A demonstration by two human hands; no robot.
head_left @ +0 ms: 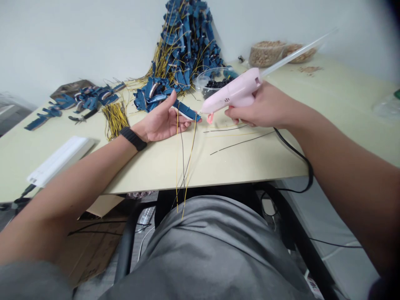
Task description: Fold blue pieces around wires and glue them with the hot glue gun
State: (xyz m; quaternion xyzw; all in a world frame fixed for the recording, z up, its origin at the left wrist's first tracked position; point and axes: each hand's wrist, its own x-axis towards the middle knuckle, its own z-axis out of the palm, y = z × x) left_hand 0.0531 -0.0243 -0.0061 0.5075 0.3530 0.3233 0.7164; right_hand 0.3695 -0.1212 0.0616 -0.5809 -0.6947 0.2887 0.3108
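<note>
Pale laminate desk (150, 171) shoved against a white wall (62, 41), heap of blue wired parts (184, 46) piled in the corner, pink hot glue gun (237, 89) gripped tight in the right hand (262, 106), left hand (162, 121) lying open, fingers right by a blue wired part (186, 111)

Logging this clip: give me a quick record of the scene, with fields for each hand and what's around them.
left hand: palm up, blue plastic part across fingers, yellow and black wires trailing
right hand: gripping pink hot glue gun, tip near the blue part
nearby: heap of blue wired parts, clear bowl of black pieces
</note>
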